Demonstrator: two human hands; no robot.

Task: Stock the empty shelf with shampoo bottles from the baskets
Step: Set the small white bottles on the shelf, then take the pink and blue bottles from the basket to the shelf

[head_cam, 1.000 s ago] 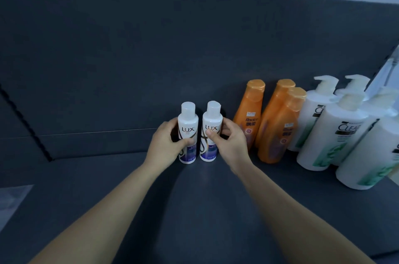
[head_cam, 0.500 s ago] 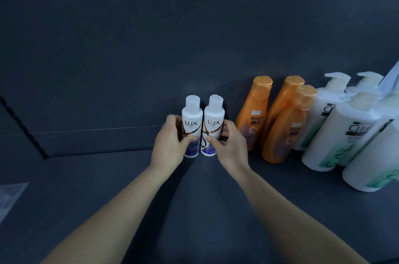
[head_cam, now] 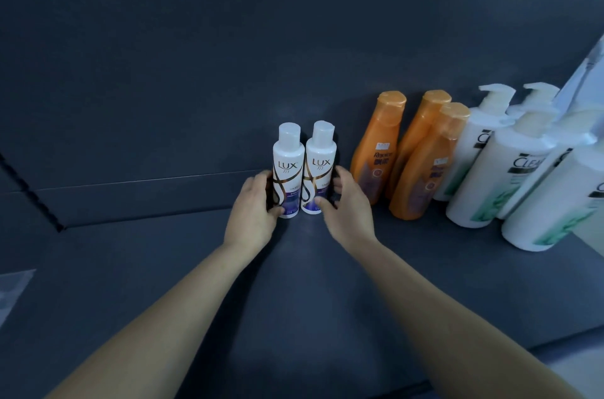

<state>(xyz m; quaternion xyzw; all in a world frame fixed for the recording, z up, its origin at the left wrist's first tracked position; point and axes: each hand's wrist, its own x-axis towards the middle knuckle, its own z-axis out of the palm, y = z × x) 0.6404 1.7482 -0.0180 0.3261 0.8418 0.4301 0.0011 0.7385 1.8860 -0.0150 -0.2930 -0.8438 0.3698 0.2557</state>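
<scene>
at shelf back, gripping left lux bottle with left hand, right lux bottle with right hand; likely light, slick: hold mid-body.

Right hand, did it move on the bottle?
Yes. The right hand slid down the right LUX bottle: its thumb went from the logo to near the base.
</scene>
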